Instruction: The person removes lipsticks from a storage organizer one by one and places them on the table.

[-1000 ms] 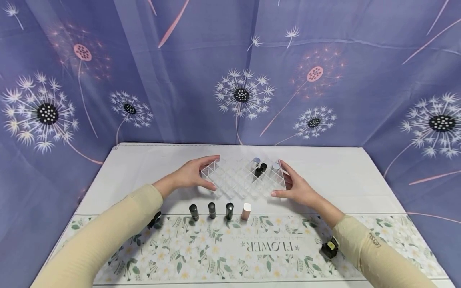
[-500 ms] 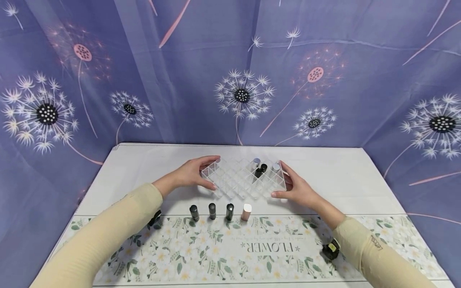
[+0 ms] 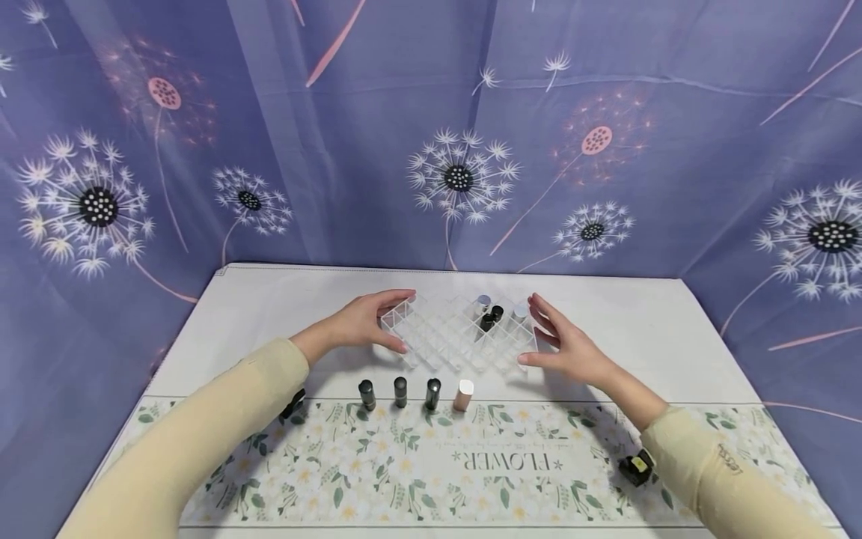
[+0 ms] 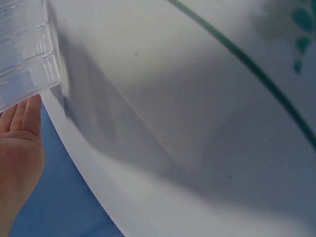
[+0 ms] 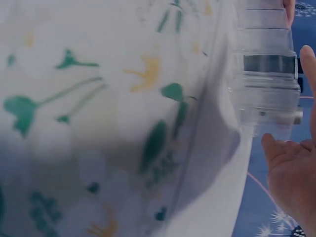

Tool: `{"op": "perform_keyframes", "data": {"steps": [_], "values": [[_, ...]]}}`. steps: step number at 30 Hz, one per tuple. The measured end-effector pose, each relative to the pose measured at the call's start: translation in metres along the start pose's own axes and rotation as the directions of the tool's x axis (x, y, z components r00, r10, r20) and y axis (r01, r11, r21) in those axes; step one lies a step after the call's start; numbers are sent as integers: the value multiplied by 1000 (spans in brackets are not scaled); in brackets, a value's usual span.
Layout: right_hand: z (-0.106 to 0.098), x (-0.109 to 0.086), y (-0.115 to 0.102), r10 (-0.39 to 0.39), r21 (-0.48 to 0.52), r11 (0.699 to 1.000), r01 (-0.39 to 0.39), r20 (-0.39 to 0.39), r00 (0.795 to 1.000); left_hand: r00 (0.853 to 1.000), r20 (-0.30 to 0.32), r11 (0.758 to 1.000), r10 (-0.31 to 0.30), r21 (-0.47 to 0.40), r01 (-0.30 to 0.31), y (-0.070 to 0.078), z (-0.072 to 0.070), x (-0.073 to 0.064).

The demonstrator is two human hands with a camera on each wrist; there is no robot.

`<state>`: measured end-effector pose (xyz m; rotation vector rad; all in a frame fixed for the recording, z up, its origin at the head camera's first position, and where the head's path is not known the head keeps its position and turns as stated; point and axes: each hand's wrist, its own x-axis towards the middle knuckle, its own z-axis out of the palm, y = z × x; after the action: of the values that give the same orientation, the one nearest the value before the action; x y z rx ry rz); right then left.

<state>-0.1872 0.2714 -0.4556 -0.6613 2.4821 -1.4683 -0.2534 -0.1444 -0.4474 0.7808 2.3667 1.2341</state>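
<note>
A clear lipstick organizer (image 3: 434, 329) with diamond-shaped compartments stands on the white part of the table in the head view. My left hand (image 3: 357, 322) holds its left end, thumb at the front and fingers at the back. My right hand (image 3: 572, 350) is spread beside the right end, with the thumb tip close to the front corner. In the right wrist view the fingers (image 5: 308, 61) stand a little off the clear wall. Two silver-topped tubes (image 3: 483, 301) and black tubes (image 3: 497, 313) sit in the organizer's right part.
In front of the organizer, three black lipsticks (image 3: 400, 392) and a rose-coloured lipstick (image 3: 464, 395) stand in a row. A flowered mat strip (image 3: 377, 479) runs along the near side. Behind the table hangs a purple dandelion curtain (image 3: 364, 172).
My right hand has loosened from the organizer's right end and shifted slightly to the right. The left hand keeps its place on the left end. The head view has shifted a little.
</note>
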Motion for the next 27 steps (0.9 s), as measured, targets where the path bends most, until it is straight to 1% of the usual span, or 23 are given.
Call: {"op": "perform_keyframes", "data": {"steps": [5,11,20,27], "values": [[-8,5,-9,-38,-23,999,38,-7,999,1000,4,1000,-1,-7,1,1,-1,0],[-16,13,-21,-48,-74,996,48,-5,999,1000,4,1000,-2,2,2,0,-1,-1],[-20,26,-38,-67,-181,981,66,-1,998,1000,3,1000,18,15,-18,-1,-2,0],[-23,37,-53,-88,-234,968,92,28,996,1000,7,1000,20,8,-20,1,0,0]]}}
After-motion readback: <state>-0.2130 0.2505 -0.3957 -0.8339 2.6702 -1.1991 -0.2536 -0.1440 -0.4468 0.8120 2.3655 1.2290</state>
